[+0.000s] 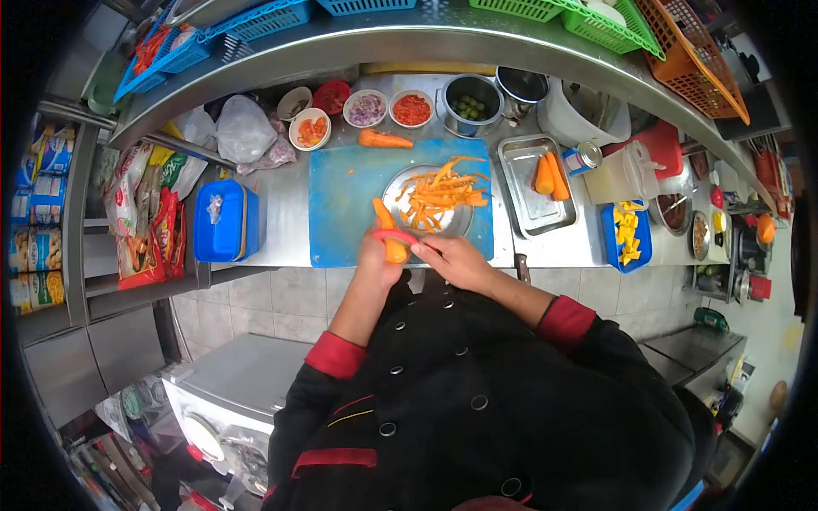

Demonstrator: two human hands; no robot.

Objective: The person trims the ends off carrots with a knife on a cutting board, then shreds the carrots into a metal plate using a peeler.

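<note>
My left hand (381,255) is wrapped round a carrot (394,249) at the front edge of the blue cutting board (341,204). In my right hand (452,257) is a red peeler (395,236), which lies across the carrot. Just behind my hands a metal plate (460,223) on the board bears a heap of orange peels (439,198). Another carrot (385,139) rests at the board's back edge. Two peeled carrots (551,175) lie in a metal tray (530,223) to the right.
Bowls of chopped onion (366,108), diced red pieces (411,110) and cut orange pieces (312,131) stand behind the board. A blue container (223,221) is at the left, a blue box of yellow pieces (627,237) at the right. A metal shelf (383,47) crosses above.
</note>
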